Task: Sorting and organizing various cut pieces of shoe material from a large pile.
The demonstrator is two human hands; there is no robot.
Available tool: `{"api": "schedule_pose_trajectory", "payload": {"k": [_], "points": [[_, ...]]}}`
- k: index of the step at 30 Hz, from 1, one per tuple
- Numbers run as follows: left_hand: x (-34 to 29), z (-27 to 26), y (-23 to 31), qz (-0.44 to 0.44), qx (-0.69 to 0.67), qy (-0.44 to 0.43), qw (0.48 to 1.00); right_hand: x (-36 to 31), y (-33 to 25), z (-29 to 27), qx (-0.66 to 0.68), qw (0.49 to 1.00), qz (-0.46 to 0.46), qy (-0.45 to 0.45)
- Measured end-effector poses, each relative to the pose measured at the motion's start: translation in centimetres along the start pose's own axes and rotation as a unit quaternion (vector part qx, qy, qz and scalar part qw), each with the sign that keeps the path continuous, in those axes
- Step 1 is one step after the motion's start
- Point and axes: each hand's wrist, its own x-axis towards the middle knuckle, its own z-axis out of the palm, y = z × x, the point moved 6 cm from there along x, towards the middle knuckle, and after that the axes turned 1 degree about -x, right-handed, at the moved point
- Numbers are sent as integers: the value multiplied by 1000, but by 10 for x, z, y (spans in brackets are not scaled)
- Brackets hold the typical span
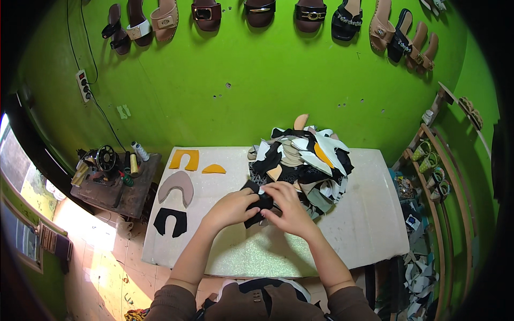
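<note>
Over the middle of the cloth-covered table (pixel 369 235), my left hand (pixel 233 207) and my right hand (pixel 288 209) meet at a black cut piece of leather-like material (pixel 262 204). The fingers of both hands are bent and gripping it, partly hiding its outline. A small white bit (pixel 261 190) shows by the right fingertips. Just beyond them rises a heap of scraps (pixel 292 152) in black, white, beige and yellow. To the left lie a yellow U-shaped piece (pixel 176 160), a yellow half-moon (pixel 214 169), a grey-beige arch (pixel 175 183) and a black U-shaped piece (pixel 161 221).
At left stands a sewing machine (pixel 104 159) on a small wooden table (pixel 140 184), with thread spools beside it. A power strip (pixel 83 85) hangs on the green wall under several sandals (pixel 259 13). A wooden rack (pixel 439 235) with shoes and more scraps (pixel 418 275) are at right.
</note>
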Motion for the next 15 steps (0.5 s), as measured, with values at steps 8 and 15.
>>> {"api": "schedule_pose_trajectory", "payload": {"k": [8, 15], "points": [[12, 12, -35, -40, -388, -9, 921, -4, 30, -3, -50, 993, 44, -94], [12, 34, -45, -97, -603, 17, 792, 1, 28, 5, 176, 969, 121, -127]]}}
